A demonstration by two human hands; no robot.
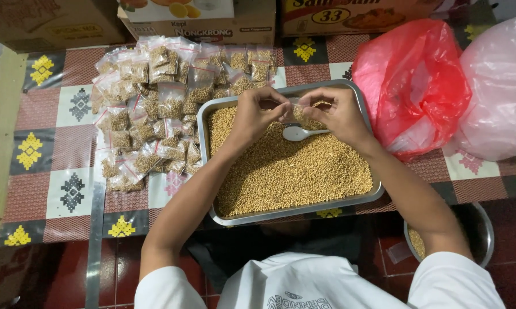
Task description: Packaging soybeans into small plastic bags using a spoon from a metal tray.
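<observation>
- A metal tray (368,114) full of tan seeds (292,171) is seen on a patterned table (52,149).
- To the left of the tray and behind it, a heap of small filled bags (155,109) is spread over the table, some touching the tray's rim.
- To the right, a red bag (412,86) and a pale pink bag (498,91) are set side by side, the red one just beside the tray.
- Cardboard boxes (212,20) are lined up along the far edge of the table.
- A metal bowl (481,229) holding some seeds is seen below the table's near edge, partly covered by the right arm.
- The left hand (255,114) and right hand (338,111) are held together over the far end of the tray.
- A small clear bag (295,106) is pinched between the fingers of both hands, closed on its upper edge; it hangs just above the seeds.
- A white spoon (299,133) is seen just under the hands, its handle tucked under the right hand; whether it is gripped cannot be told.
- The clear bag is mostly hidden by the fingers, and its contents cannot be made out.
</observation>
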